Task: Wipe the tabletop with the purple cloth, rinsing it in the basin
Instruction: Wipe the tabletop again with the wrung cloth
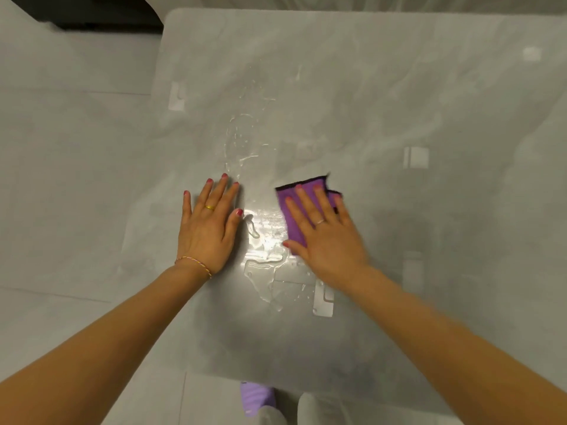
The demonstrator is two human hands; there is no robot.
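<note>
Purple cloth (293, 214), folded flat with a dark edge, pinned under the right hand (325, 231); only the far corner and thumb-side strip showing past the fingers. Judged soft, light and limp, probably damp, so likely to bunch or slide unless pressed evenly. Best worked with a flat palm across the fold; for lifting, pinched at the exposed far corner just beyond the fingertips. Right hand spread flat, fingers slightly apart, pressing down on the cloth rather than gripping it. Just off the thumb side, streaks of water (265, 240) on the glossy tabletop (399, 87), more trailing away beyond the fingertips of the left hand (210, 223). Left hand open, palm down, fingers spread, resting bare on the surface on the other side of the puddle, holding nothing. Wet, smooth top judged slippery. No basin in view.
</note>
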